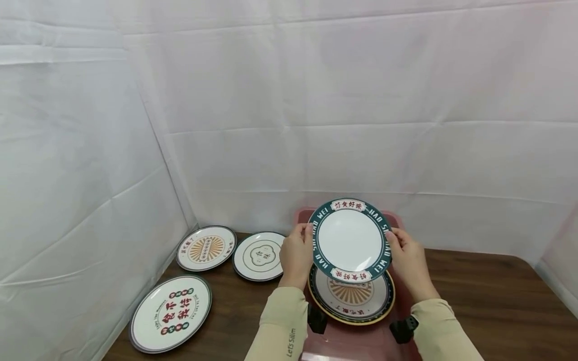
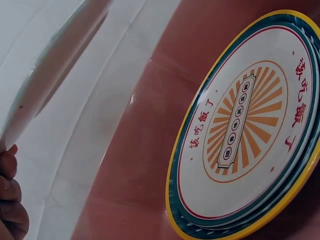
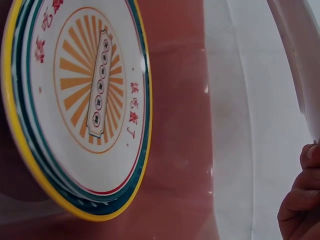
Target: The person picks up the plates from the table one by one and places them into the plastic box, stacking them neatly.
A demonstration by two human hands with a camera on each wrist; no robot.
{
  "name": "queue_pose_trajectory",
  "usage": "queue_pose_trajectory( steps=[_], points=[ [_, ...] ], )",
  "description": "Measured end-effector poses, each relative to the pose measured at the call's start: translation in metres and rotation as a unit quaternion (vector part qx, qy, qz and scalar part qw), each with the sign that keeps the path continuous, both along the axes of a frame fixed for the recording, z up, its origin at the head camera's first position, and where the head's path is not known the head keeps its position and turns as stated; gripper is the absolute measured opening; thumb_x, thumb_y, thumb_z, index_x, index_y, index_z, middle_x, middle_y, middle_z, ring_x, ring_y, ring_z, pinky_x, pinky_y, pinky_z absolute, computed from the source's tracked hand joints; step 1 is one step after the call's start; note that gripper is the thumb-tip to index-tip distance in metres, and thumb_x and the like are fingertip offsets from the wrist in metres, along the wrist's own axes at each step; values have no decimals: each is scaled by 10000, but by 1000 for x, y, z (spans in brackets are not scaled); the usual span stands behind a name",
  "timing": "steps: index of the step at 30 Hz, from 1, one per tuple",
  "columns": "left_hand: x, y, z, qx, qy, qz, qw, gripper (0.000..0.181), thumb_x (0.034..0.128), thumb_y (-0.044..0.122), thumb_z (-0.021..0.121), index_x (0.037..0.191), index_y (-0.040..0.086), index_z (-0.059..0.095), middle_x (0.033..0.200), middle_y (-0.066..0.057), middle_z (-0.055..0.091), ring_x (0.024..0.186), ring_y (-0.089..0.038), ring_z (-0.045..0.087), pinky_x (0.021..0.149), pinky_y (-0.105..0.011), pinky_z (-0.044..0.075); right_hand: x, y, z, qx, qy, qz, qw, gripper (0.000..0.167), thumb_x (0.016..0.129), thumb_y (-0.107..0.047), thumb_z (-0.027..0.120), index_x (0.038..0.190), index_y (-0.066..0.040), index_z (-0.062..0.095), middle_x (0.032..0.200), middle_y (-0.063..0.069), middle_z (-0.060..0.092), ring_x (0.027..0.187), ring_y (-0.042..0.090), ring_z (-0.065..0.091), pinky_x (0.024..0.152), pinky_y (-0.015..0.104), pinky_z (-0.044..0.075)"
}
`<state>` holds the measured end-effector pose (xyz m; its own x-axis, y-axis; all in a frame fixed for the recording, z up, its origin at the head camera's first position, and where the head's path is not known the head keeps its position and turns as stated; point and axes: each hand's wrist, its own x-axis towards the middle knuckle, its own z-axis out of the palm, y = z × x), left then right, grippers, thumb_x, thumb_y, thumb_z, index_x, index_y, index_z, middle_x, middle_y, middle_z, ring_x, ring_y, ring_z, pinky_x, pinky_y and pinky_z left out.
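Note:
Both hands hold up a white plate with a wide green lettered rim, tilted toward the head camera. My left hand pinches its left edge, and my right hand pinches the right edge. Below it lies a stack of plates, the top one bearing an orange sunburst and the lowest visible rim yellow. That stack rests in a pink plastic bin. In the left wrist view the raised plate's underside shows at upper left; the right wrist view catches its edge at upper right.
Left of the bin, a sunburst plate, a small plate with a cloud-shaped emblem and a large plate with red and green lettering lie on the dark wooden table. White cloth hangs behind and at the sides.

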<state>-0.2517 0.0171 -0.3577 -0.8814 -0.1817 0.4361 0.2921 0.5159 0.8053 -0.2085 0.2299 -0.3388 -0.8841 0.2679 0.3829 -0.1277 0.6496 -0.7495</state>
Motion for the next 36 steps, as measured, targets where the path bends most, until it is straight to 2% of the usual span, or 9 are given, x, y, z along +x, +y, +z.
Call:
queue_pose_trajectory(
  steps=[8, 15, 21, 25, 29, 33, 36],
  points=[
    [-1, 1, -2, -550, -455, -191, 9973, 283, 969, 331, 481, 1027, 98, 631, 784, -23, 662, 655, -150, 594, 552, -302, 425, 1, 6, -3, 152, -481, -20, 9987, 456, 1006, -326, 353, 1234, 38, 506, 880, 164, 571, 715, 221, 514, 548, 243, 439],
    [0, 1, -1, -706, -638, -270, 9951, 246, 965, 319, 493, 987, 114, 628, 794, -9, 646, 700, -179, 605, 588, -348, 443, 4, 9, -6, 237, -967, -10, 9950, 477, 1006, -351, 334, 1274, 25, 455, 964, 183, 554, 797, 252, 523, 640, 309, 454],
    [-1, -2, -1, -1049, -1283, -480, 9850, 243, 966, 311, 491, 1001, 104, 613, 793, -1, 619, 677, -151, 569, 597, -342, 447, 3, 8, -9, 292, -1255, 35, 9917, 447, 1005, -324, 354, 1277, 23, 429, 1019, 210, 554, 849, 270, 535, 686, 349, 462],
    [-1, -3, -3, -1408, -1497, -667, 9764, 240, 969, 266, 487, 1018, 58, 596, 794, -42, 625, 687, -168, 578, 591, -341, 457, 1, 8, -11, 313, -1458, 55, 9888, 437, 1007, -305, 355, 1280, 31, 408, 1107, 270, 539, 950, 344, 545, 772, 440, 476],
    [-1, -3, -5, -1645, -1588, -800, 9702, 262, 968, 236, 485, 1070, 11, 575, 815, -87, 635, 720, -192, 600, 610, -365, 480, -1, 8, -13, 445, -1618, 71, 9858, 442, 1010, -288, 349, 1289, 51, 393, 1188, 319, 498, 1053, 413, 514, 834, 514, 448],
    [-1, 0, -9, -1817, -1553, -854, 9672, 288, 965, 223, 491, 1107, -18, 560, 786, -101, 632, 701, -200, 606, 623, -378, 493, -2, 9, -15, 706, -1742, 95, 9821, 418, 1008, -235, 359, 1280, 81, 396, 1171, 317, 502, 1048, 421, 512, 842, 531, 438],
    [-1, 2, -12, -2072, -1530, -889, 9622, 289, 961, 204, 493, 1110, -37, 548, 765, -115, 628, 687, -211, 616, 630, -376, 503, -2, 9, -17, 971, -1904, 101, 9768, 398, 1000, -191, 374, 1274, 96, 390, 1157, 306, 507, 1037, 412, 515, 858, 552, 422]
  ],
)
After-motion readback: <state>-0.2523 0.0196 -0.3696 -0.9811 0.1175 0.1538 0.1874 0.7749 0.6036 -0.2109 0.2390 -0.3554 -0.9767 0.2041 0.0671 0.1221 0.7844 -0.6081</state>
